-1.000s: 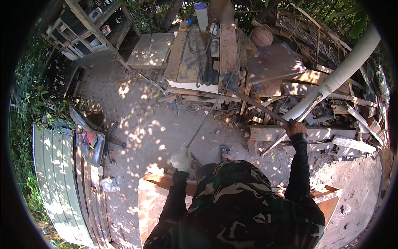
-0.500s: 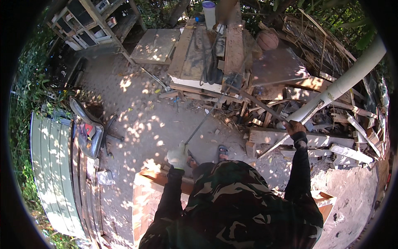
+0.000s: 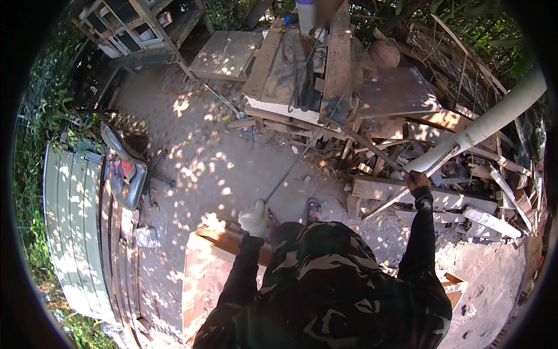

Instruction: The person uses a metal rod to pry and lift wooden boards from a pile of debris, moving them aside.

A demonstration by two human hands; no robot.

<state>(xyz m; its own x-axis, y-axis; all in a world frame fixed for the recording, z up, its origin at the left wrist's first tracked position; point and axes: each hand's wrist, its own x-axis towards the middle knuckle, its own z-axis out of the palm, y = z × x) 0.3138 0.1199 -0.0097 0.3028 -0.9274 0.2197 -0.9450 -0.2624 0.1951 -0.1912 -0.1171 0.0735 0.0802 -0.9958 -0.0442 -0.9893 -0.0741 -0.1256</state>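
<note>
My left hand [image 3: 253, 218], in a pale work glove, is closed around the near end of a thin metal rod [image 3: 294, 166]. The rod slants away from me to the front edge of a rough wooden bench [image 3: 283, 113] and on over its top. Out to the right, my bare right hand [image 3: 416, 181] grips the end of a dark bar [image 3: 372, 146]. That bar runs back to the bench's front right corner, where it meets the rod; how the two join is too small to tell. Black looped cable or hose [image 3: 303, 93] lies on the bench top.
A pale trunk or pole [image 3: 488, 127] leans over scrap timber [image 3: 424, 192] at right. On the left are a worn chair [image 3: 129, 174] and a corrugated sheet [image 3: 75, 232]. A wooden frame [image 3: 195, 279] lies beside my left arm. A ball [image 3: 385, 54] sits behind the bench.
The whole view has shifted slightly, so the bench sits a little farther right and higher. Both hands keep their grip on the rod and the bar, with hardly any movement.
</note>
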